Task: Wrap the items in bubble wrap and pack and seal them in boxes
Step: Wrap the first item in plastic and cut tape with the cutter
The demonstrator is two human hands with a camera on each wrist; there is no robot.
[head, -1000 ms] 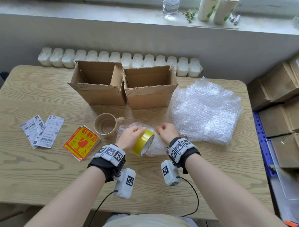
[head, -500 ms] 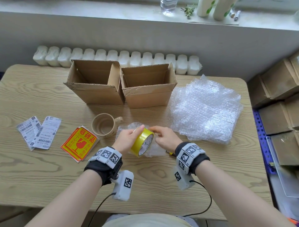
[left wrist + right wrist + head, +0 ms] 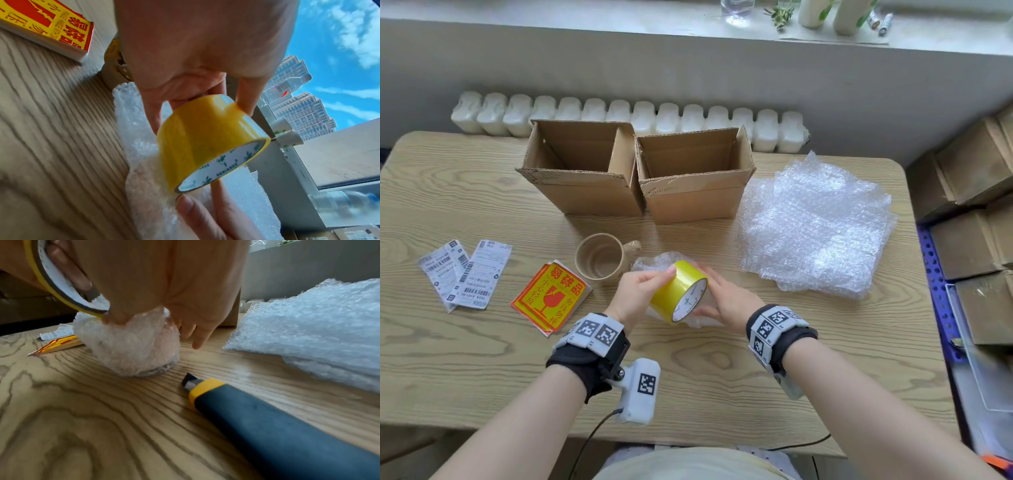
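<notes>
My left hand [image 3: 640, 291] grips a yellow tape roll [image 3: 674, 291] just above the bubble-wrapped bundle [image 3: 654, 262] in the middle of the table. In the left wrist view its thumb and fingers pinch the tape roll [image 3: 201, 138] from above. My right hand [image 3: 726, 298] lies against the roll's right side with fairly straight fingers. Seen from the right wrist, its thumb presses on the bundle [image 3: 131, 350] beside the roll's rim [image 3: 53, 287]. A bare beige mug [image 3: 599, 258] stands left of the bundle. Two open cardboard boxes [image 3: 585, 192] [image 3: 695, 202] stand behind.
A stack of bubble wrap sheets [image 3: 815, 226] lies at the right. A blue and yellow utility knife [image 3: 267, 418] rests on the table under my right wrist. Fragile stickers [image 3: 551, 296] and shipping labels [image 3: 465, 274] lie at the left. More cardboard boxes [image 3: 969, 171] stand right of the table.
My right hand has come off the bundle's far side and reached over to the tape roll. The left hand has kept hold of the roll over the bundle.
</notes>
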